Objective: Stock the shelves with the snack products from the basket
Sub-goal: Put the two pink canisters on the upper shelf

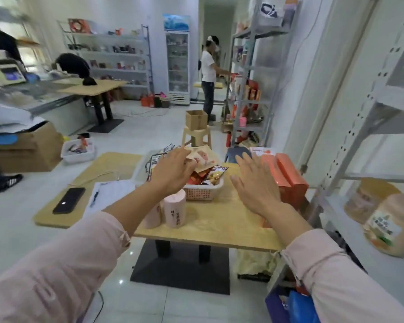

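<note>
On the near right, shelf (356, 138) with tan jars (387, 227) on a low tier. At the near desk (219, 222) edge, two pink canisters (174, 209) upright, touching, directly below the left forearm. Beyond, left grip (172, 171) over the basket (203, 193), fingertips on a tan pouch (202, 157); closure around it not discernible. Right grip (257, 185) spread, empty, above the desk just beside orange boxes (292, 178). Snack packets (210, 176) heaped above the basket rim. Probable hazards: spilling of loose packets on withdrawal of the pouch; toppling of canisters by the forearm.
</note>
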